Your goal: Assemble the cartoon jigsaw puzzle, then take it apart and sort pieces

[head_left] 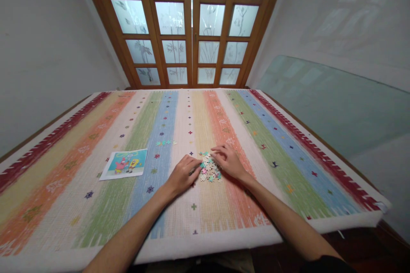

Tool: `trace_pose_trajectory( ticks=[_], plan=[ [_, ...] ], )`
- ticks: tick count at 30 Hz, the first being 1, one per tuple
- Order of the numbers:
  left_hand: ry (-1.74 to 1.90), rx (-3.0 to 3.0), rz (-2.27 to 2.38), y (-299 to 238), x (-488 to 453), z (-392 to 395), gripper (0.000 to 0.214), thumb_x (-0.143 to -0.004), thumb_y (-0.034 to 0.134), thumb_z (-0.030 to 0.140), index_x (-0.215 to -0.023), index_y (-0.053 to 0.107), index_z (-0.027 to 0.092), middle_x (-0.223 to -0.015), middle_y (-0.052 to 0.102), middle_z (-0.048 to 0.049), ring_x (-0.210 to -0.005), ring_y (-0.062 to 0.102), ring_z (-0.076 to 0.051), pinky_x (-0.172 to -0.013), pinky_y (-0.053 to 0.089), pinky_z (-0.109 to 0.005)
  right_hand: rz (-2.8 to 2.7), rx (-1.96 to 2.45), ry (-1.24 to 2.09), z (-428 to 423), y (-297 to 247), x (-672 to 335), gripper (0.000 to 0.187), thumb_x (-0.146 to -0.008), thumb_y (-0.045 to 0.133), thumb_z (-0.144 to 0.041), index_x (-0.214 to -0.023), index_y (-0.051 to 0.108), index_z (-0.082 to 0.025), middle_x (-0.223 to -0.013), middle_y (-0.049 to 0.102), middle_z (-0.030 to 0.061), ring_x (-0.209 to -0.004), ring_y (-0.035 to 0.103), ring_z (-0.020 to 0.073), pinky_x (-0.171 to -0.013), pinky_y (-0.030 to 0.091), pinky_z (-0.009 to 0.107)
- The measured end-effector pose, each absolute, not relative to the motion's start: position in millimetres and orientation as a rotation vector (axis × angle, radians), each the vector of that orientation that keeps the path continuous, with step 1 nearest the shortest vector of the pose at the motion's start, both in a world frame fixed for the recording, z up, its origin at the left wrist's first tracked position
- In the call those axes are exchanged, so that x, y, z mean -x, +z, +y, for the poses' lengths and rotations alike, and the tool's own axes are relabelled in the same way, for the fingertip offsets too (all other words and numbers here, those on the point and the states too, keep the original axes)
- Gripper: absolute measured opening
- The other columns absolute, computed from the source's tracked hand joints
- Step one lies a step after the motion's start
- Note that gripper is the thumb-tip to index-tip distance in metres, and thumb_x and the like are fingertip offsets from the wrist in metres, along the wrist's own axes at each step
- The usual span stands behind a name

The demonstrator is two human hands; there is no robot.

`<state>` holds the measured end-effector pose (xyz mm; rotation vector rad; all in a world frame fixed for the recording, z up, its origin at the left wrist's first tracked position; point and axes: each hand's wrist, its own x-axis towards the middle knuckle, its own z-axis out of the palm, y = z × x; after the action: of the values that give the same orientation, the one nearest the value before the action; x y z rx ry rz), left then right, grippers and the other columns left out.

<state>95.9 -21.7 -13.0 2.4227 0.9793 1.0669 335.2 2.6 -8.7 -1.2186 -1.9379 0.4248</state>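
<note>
A small heap of loose jigsaw pieces (209, 170) lies on a striped cloth (224, 213) covering the table. My left hand (183, 175) rests at the heap's left side, fingers curled and pinched against the pieces. My right hand (228, 160) lies at the heap's right side, fingers bent with the tips on the pieces at the top of the heap. What either hand grips is too small to make out. A few pieces (165, 142) lie apart farther back on the blue stripe.
A printed cartoon picture card (124, 164) lies flat to the left of my hands. A wooden door with frosted glass panes (192, 30) stands behind the table. A glass sheet (336, 102) leans on the right wall.
</note>
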Motion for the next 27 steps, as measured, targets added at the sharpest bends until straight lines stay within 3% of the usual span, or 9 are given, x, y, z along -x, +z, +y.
trace_pose_trajectory(
  ticks=[3,10,20,27],
  plan=[
    [0.997,-2.46,0.994,-13,-95,-21,0.021,-0.1,0.054,0.023,-0.114,0.071,0.021,-0.097,0.07,-0.0082,-0.094,0.06,-0.023,-0.086,0.053,-0.04,-2.077,1.248,0.372,5,-17,-336,0.022,-0.096,0.059,-0.026,-0.109,0.076,-0.023,-0.106,0.064,0.0101,-0.106,0.058,0.0265,-0.095,0.048,0.044],
    [0.988,-2.469,1.044,-12,-96,-22,0.018,-0.094,0.056,0.017,-0.099,0.072,0.021,-0.094,0.067,-0.0079,-0.094,0.058,-0.024,-0.086,0.052,-0.04,-2.105,1.228,0.426,7,-21,-335,0.011,-0.095,0.063,-0.024,-0.095,0.074,-0.021,-0.102,0.064,0.0087,-0.101,0.057,0.0249,-0.092,0.046,0.043],
    [1.094,-2.489,1.01,-10,-97,-23,0.017,-0.097,0.055,0.018,-0.098,0.072,0.02,-0.091,0.067,-0.0072,-0.091,0.059,-0.023,-0.084,0.051,-0.039,-2.069,1.224,0.478,8,-21,-337,0.015,-0.097,0.059,-0.025,-0.089,0.07,-0.02,-0.099,0.062,0.0085,-0.1,0.056,0.0249,-0.092,0.045,0.042],
    [1.212,-2.48,1.037,-10,-98,-24,0.023,-0.1,0.056,0.021,-0.119,0.068,0.02,-0.097,0.069,-0.0083,-0.093,0.061,-0.023,-0.083,0.053,-0.038,-2.065,1.077,0.461,1,-8,-332,0.017,-0.102,0.052,-0.026,-0.091,0.064,-0.021,-0.101,0.06,0.0081,-0.101,0.054,0.0247,-0.092,0.044,0.043]
  ],
)
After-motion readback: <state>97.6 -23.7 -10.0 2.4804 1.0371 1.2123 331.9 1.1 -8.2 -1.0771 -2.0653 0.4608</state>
